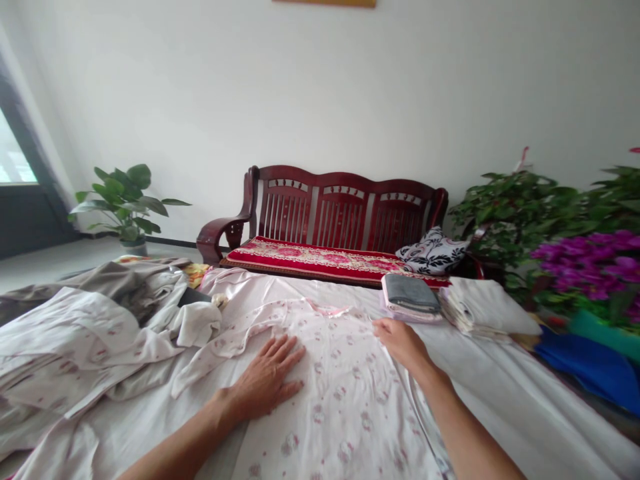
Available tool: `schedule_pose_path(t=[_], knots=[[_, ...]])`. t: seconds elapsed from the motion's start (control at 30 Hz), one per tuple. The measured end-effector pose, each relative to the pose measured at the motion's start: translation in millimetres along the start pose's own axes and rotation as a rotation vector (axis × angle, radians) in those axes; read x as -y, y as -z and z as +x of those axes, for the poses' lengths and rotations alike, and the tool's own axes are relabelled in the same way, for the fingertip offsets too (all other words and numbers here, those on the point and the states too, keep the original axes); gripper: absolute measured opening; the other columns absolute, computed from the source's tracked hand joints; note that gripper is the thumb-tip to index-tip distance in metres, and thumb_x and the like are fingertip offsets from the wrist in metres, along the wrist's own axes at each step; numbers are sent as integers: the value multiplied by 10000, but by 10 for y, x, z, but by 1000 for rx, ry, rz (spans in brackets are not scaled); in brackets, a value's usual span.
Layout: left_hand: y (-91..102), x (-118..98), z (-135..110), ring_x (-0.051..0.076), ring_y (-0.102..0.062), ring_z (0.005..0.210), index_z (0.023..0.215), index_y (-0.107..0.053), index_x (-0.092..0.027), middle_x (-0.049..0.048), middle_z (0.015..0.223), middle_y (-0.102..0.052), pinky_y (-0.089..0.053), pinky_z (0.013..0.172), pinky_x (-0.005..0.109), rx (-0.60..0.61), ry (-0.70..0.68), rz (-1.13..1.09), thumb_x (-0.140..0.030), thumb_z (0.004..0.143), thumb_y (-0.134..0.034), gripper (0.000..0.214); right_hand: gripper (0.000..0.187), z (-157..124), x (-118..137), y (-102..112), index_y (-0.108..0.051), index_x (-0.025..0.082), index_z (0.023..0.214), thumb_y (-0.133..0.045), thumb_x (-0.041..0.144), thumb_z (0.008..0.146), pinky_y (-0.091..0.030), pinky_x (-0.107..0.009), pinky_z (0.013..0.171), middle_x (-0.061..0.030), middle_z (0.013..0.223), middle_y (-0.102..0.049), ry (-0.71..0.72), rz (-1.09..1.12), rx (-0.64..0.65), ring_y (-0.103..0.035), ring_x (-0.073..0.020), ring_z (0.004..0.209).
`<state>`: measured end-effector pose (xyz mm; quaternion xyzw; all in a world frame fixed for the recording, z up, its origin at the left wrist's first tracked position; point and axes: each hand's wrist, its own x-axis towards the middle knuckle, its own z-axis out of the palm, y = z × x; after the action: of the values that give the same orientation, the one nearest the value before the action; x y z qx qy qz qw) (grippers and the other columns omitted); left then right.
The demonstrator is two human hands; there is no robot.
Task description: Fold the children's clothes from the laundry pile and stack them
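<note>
A pale pink garment with a small flower print lies spread flat on a white-covered surface in front of me. My left hand rests palm down on its left side, fingers stretched out and slightly apart. My right hand touches the cloth near the garment's right shoulder, just below the pink-trimmed neckline; its fingers curl down onto the fabric, and I cannot make out whether they pinch it.
A heap of loose pale clothes lies at the left. Folded stacks sit at the far edge: grey on pink and white. Behind stand a dark wooden bench, potted plants and purple flowers.
</note>
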<state>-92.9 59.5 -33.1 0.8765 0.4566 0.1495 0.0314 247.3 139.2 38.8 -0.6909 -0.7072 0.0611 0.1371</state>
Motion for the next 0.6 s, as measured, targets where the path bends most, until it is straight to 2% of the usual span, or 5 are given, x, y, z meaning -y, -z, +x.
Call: schedule_pose_path(t=[0.1,0.23,0.43,0.6], knots=[[1,-3,2,341,-310,1488,1548,-376,-288,112,1611,-360,-271,1208,566,-1,2,-8,-587,978,-447,647,360,283,73,90,-742,262,1105,-438,278,914,-424,-236,735,-26,1141,-759,-12,-3,32,-681,-182,1022],[29,-19,8,347,-298,1493,1548,-375,-288,104,1615,-356,-262,1210,580,26,9,-18,-580,977,-454,646,352,538,120,3,-759,239,1024,-424,261,921,-409,-275,720,-77,1103,-762,-51,-69,37,-684,-222,1004],[65,-34,15,340,-295,1496,1539,-389,-286,97,1619,-348,-260,1216,572,54,27,-18,-580,986,-427,627,374,729,114,-213,-730,227,1147,-426,234,930,-426,-300,769,-109,1180,-734,-60,-129,37,-671,-231,1054],[62,-49,35,336,-337,1477,1511,-435,-289,91,1600,-387,-295,1203,567,43,44,-14,-506,980,-489,576,288,851,109,-319,-746,234,1074,-519,294,907,-425,-295,775,-100,1159,-733,-42,-129,34,-667,-234,1056]])
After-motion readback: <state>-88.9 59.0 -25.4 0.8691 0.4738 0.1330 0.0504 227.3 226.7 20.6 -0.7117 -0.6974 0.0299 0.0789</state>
